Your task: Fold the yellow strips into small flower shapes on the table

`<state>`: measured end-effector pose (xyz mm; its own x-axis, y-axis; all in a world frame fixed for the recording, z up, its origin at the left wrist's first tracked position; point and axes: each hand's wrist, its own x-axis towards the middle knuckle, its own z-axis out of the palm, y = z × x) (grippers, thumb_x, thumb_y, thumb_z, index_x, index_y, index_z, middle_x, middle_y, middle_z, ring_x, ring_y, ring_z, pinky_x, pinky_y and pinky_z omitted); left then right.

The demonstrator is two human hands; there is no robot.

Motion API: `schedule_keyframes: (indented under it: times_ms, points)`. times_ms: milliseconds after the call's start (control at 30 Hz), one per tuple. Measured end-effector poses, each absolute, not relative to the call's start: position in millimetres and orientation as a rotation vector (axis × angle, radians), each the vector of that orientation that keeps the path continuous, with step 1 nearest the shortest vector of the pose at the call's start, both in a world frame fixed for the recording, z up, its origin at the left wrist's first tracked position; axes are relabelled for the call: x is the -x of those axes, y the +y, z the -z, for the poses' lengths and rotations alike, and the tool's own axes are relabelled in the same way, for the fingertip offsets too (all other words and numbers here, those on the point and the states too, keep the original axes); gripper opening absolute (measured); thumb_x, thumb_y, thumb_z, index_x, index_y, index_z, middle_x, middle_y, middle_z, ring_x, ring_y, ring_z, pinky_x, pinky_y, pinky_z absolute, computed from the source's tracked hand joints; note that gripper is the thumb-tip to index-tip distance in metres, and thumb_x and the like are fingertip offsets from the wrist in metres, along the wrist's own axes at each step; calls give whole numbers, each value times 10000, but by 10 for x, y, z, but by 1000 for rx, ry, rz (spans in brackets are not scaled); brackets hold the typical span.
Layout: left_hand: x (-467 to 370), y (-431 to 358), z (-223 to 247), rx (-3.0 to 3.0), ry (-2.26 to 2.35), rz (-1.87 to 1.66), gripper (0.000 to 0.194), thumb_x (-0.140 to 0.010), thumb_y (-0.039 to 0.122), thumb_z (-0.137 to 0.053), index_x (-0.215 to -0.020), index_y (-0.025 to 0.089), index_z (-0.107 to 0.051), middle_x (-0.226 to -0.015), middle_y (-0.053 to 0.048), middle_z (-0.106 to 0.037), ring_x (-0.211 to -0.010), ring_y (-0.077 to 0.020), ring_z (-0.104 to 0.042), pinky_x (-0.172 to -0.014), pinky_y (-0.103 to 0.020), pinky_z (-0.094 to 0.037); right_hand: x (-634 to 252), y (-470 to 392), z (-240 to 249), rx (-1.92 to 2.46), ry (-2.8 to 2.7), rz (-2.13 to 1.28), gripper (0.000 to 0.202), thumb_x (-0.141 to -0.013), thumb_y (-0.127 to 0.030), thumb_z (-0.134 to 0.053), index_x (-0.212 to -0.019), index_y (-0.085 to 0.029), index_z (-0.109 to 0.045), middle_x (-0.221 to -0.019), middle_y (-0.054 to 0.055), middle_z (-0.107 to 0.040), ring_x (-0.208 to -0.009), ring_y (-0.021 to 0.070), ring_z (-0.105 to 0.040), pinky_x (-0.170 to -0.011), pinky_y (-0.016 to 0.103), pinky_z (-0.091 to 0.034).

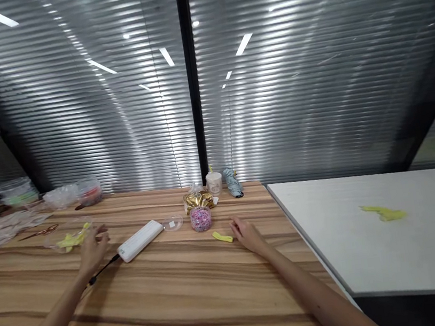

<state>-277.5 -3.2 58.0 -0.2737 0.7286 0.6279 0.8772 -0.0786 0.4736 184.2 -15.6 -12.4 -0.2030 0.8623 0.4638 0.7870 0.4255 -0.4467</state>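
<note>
- Yellow strip (222,237) is laid on the wooden table (180,298), just beside the right hand (247,235); whether anything is pinched there cannot be told.
- Fingers of the left hand (93,249) are held apart near the bagged yellow pieces (72,238); those could be pulled out tangled.
- The small tub (201,220) could be tipped by a sideways brush.
- The black cable (105,268) could be snagged by the left forearm.
</note>
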Motion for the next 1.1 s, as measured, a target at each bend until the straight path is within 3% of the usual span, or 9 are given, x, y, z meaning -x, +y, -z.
schedule_keyframes:
  times_ms: [100, 200, 300, 467, 633, 833, 1000, 1100]
  points:
    - [2135, -102, -452, 2003, -1873, 1437, 337, -769, 318, -366, -1008, 133, -517, -940, -84, -598, -756, -180, -572, -663, -312, -484, -1833, -154, 113, 1353, -2024, -136, 255, -879, -228, -332, -1059, -185, -507, -945, 70, -633, -826, 165, -590, -684, 227, -399]
    - [1289, -282, -393, 2377, -1428, 1386, 289, -813, 272, -353, -1026, 166, -517, -1000, -95, -579, -908, -194, -545, -772, -325, -457, -1819, -153, 105, 1300, -2042, -123, 241, -882, -222, -329, -1000, -186, -535, -935, 60, -628, -848, 156, -578, -723, 230, -397]
    - [430, -436, -313, 2834, -945, 860, 312, -824, 246, -375, -1100, 219, -515, -1113, -88, -547, -1038, -202, -488, -897, -358, -381, -1832, -150, 99, 1316, -2026, -108, 249, -886, -229, -320, -998, -185, -538, -924, 60, -623, -842, 153, -570, -735, 236, -398]
    - [-471, -318, -1, 2841, -1187, 573, 502, -842, 396, -324, -1273, 139, -350, -1301, -140, -392, -1204, -258, -328, -988, -451, -248, -1981, -87, 85, 1519, -1870, -16, 223, -863, -188, -338, -962, -173, -537, -917, 76, -601, -877, 167, -538, -767, 257, -389]
    - [-604, -79, 192, 2815, -1269, 585, 539, -857, 444, -244, -1276, 122, -348, -1314, -130, -384, -1225, -243, -305, -1014, -422, -201, -2089, -3, 114, 1624, -1790, 12, 203, -813, -137, -382, -953, -152, -529, -954, 86, -561, -923, 178, -491, -804, 277, -372]
    - [-528, -41, 131, 2858, -1327, 551, 555, -841, 498, -248, -1248, 150, -393, -1322, -127, -373, -1216, -239, -322, -995, -402, -238, -2254, 45, 90, 1727, -1700, 128, 230, -806, -166, -394, -998, -159, -520, -982, 89, -534, -941, 202, -450, -827, 310, -355]
    - [-521, -57, 92, 2877, -1307, 536, 531, -845, 484, -248, -1238, 164, -407, -1321, -123, -374, -1212, -238, -326, -991, -406, -239, -3277, -51, 7, 1986, -1517, 337, 274, -799, -164, -383, -1023, -115, -534, -1016, 137, -520, -973, 237, -425, -834, 344, -347]
    - [-525, -65, 95, 2861, -1326, 543, 513, -845, 477, -261, -1226, 173, -423, -1310, -121, -389, -1197, -239, -344, -979, -411, -255, -4174, -307, 114, 2195, -1297, 488, 339, -802, -211, -396, -1103, -93, -497, -1134, 180, -452, -1082, 294, -359, -856, 403, -321]
